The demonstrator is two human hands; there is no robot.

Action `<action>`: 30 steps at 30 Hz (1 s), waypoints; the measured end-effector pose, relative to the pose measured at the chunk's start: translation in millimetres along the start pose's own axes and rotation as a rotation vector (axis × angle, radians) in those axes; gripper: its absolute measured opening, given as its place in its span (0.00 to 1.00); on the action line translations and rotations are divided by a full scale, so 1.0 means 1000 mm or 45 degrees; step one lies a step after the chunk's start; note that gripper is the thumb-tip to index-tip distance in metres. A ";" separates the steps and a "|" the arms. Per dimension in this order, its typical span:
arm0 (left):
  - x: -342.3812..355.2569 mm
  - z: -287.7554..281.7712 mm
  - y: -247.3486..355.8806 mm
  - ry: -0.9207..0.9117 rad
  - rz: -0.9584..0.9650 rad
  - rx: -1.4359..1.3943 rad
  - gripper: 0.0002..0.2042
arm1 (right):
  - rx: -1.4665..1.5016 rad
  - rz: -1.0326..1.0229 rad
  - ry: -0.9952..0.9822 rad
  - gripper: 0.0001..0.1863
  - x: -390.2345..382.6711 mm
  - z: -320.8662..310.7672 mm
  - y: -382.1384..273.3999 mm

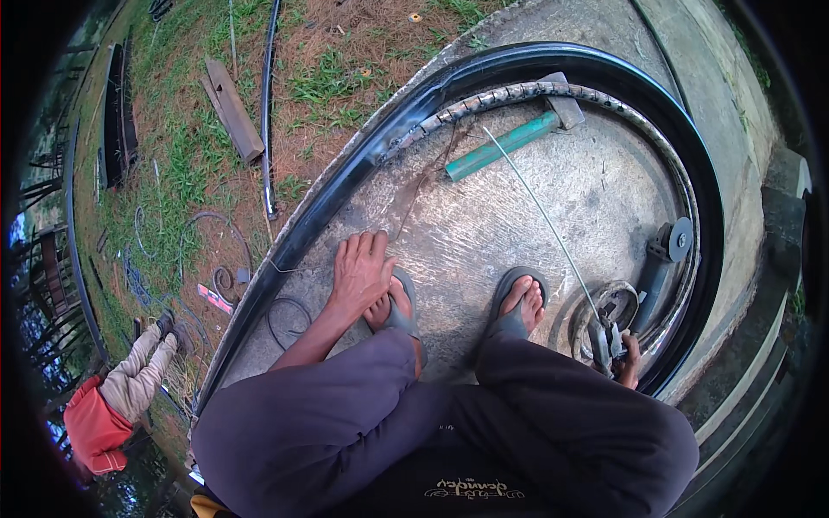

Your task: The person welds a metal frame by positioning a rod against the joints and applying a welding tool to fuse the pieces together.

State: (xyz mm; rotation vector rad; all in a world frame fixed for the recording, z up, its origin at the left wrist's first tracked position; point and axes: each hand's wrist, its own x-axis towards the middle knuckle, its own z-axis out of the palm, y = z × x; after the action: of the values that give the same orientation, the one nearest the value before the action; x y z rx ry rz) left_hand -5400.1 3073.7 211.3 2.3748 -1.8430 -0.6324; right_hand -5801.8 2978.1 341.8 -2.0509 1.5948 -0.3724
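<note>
My right hand [630, 363] grips a welding electrode holder [602, 338] at the lower right. From its jaws a long thin welding rod [542, 207] slants up and left, its tip near a hammer with a green handle [503, 147]. My left hand [363, 269] rests by my left foot, fingers stretched forward and nothing visible in it. Around the work area curves a black metal bar [710, 198]. Along its inner side runs a segmented, rough metal strip [509, 95] with notches. An angle grinder [658, 272] lies against the curve, near the holder.
My sandalled feet [518, 302] stand on the concrete slab [466, 233]. Beside the grinder is a round metal piece [615, 302]. On the grass at left lie wooden pieces [233, 112], a dark bar [269, 112] and loose cables [207, 224]. A person in red [99, 423] is at far left.
</note>
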 end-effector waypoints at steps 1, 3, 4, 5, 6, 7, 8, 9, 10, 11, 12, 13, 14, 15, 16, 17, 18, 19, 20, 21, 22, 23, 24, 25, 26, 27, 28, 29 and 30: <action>0.001 0.004 -0.002 -0.021 0.001 0.005 0.22 | 0.017 -0.003 0.004 0.38 0.002 0.005 0.000; 0.009 0.010 -0.007 0.039 0.052 0.027 0.18 | 0.042 -0.019 0.004 0.38 0.005 0.014 -0.002; 0.009 0.011 -0.009 0.034 0.057 0.033 0.18 | 0.049 -0.025 0.008 0.38 0.006 0.017 -0.002; 0.007 0.011 -0.010 -0.122 0.024 -0.042 0.18 | 0.055 -0.032 0.008 0.37 0.007 0.018 -0.003; 0.013 0.006 -0.009 -0.268 0.001 -0.115 0.17 | 0.055 -0.035 0.015 0.37 0.006 0.019 -0.003; 0.014 -0.002 -0.006 -0.264 0.015 -0.107 0.17 | 0.052 -0.040 0.026 0.37 0.006 0.021 -0.002; 0.009 -0.011 -0.003 -0.169 0.126 -0.151 0.18 | 0.054 -0.047 0.037 0.37 0.007 0.021 0.000; -0.007 -0.030 -0.002 -0.072 0.170 -0.210 0.20 | 0.062 -0.103 -0.003 0.36 0.019 0.021 -0.014; -0.009 -0.048 0.006 -0.074 0.178 -0.202 0.20 | 0.058 -0.100 0.012 0.36 0.019 0.023 -0.011; -0.009 -0.065 0.015 -0.085 0.185 -0.212 0.22 | 0.058 -0.098 0.029 0.36 0.016 0.021 -0.008; -0.012 -0.080 0.022 -0.094 0.180 -0.219 0.23 | 0.072 -0.107 0.037 0.35 0.014 0.019 -0.005; -0.016 -0.092 0.025 -0.095 0.180 -0.212 0.23 | 0.075 -0.111 0.049 0.35 0.014 0.021 -0.003; -0.020 -0.103 0.028 0.006 0.204 -0.211 0.23 | 0.060 -0.107 0.035 0.35 0.015 0.023 0.000; -0.023 -0.109 0.029 0.107 0.236 -0.209 0.22 | 0.074 -0.126 0.052 0.35 0.012 0.021 0.003; -0.025 -0.111 0.028 0.106 0.246 -0.203 0.22 | 0.061 -0.091 0.004 0.38 0.010 0.022 0.007; -0.027 -0.113 0.026 0.153 0.286 -0.179 0.21 | 0.046 -0.052 -0.043 0.41 0.006 0.023 0.012; -0.032 -0.117 0.024 0.205 0.310 -0.159 0.19 | 0.051 -0.097 -0.024 0.41 0.009 0.023 0.010; -0.036 -0.123 0.023 0.207 0.307 -0.159 0.19 | 0.102 -0.044 0.005 0.40 0.006 0.023 0.005; -0.042 -0.131 0.019 0.255 0.288 -0.116 0.18 | 0.148 -0.001 0.017 0.40 0.010 0.022 -0.009; -0.047 -0.137 0.015 0.300 0.269 -0.073 0.17 | 0.137 -0.009 -0.004 0.40 0.016 0.021 -0.020; -0.046 -0.140 0.020 0.293 0.276 -0.054 0.17 | 0.214 0.079 -0.051 0.39 0.017 0.021 -0.014; -0.045 -0.143 0.024 0.385 0.312 -0.019 0.17 | 0.290 0.165 -0.100 0.39 0.017 0.022 -0.008; -0.044 -0.145 0.022 0.490 0.347 -0.008 0.17 | 0.179 0.167 -0.049 0.35 0.016 0.023 -0.014; -0.045 -0.148 0.021 0.494 0.350 -0.013 0.17 | 0.174 0.166 -0.045 0.35 0.018 0.023 -0.017; -0.045 -0.150 0.020 0.500 0.358 0.036 0.16 | 0.168 0.137 -0.037 0.37 0.021 0.024 -0.020; -0.047 -0.151 0.019 0.507 0.361 0.087 0.16 | 0.162 0.104 -0.034 0.39 0.023 0.024 -0.021; -0.048 -0.150 0.017 0.511 0.359 0.086 0.16 | 0.161 0.100 -0.034 0.39 0.025 0.025 -0.023; -0.048 -0.147 0.016 0.557 0.353 0.109 0.18 | 0.093 0.080 -0.056 0.39 0.026 0.025 -0.025; -0.049 -0.146 0.014 0.601 0.345 0.133 0.20 | 0.058 0.068 -0.070 0.39 0.026 0.026 -0.026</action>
State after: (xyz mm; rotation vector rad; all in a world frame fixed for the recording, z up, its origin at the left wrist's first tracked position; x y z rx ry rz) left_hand -5370.4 3087.7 362.0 2.0348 -1.9490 0.0503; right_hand -5760.8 2963.4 332.0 -1.9637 1.5902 -0.3270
